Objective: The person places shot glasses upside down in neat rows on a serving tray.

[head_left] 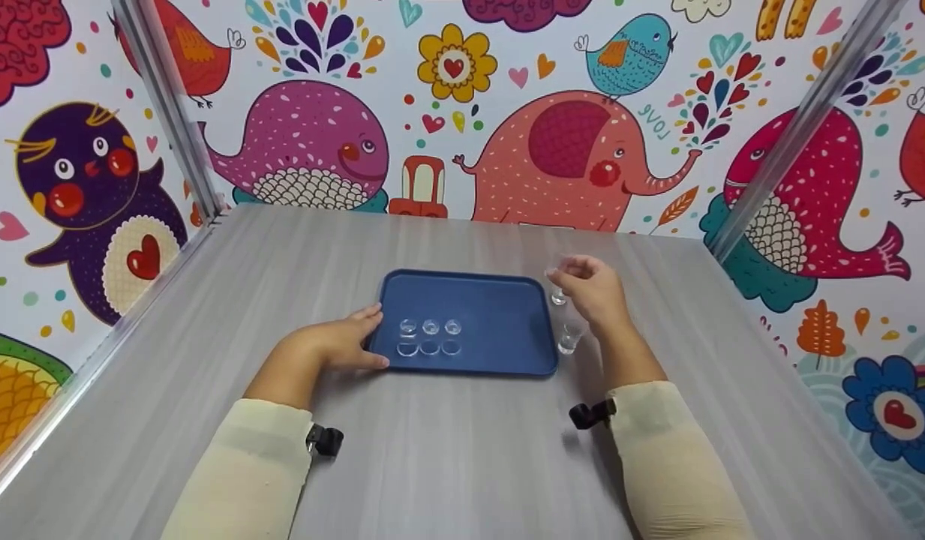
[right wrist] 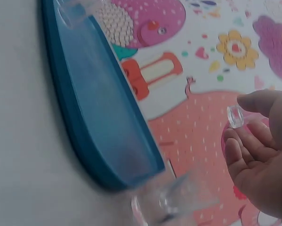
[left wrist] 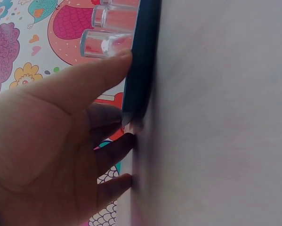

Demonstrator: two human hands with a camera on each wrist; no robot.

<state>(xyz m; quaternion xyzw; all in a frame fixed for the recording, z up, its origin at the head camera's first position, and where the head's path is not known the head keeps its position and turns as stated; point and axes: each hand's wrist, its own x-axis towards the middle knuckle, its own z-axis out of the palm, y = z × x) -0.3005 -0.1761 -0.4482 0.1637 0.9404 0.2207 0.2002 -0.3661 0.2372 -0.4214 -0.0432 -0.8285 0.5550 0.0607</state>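
A blue tray (head_left: pixel 500 322) lies flat on the table. Three small clear shot glasses (head_left: pixel 430 337) stand in a row on its left part, seemingly rim down. My left hand (head_left: pixel 346 341) rests at the tray's left edge; its thumb (left wrist: pixel 100 75) lies on the rim, with the other fingers spread along the outer side. Past the tray's right edge, my right hand (head_left: pixel 593 289) pinches another clear shot glass (right wrist: pixel 235 117) between thumb and fingers, its thick base below the fingertips. Beside the tray's right edge a further shot glass (head_left: pixel 571 336) stands upright on the table.
The grey table (head_left: pixel 447 450) reaches back to a wall (head_left: pixel 432 150) printed with cartoon animals. Metal posts (head_left: pixel 169 105) rise at the back corners. Small black wrist mounts (head_left: pixel 325 440) sit at both cuffs.
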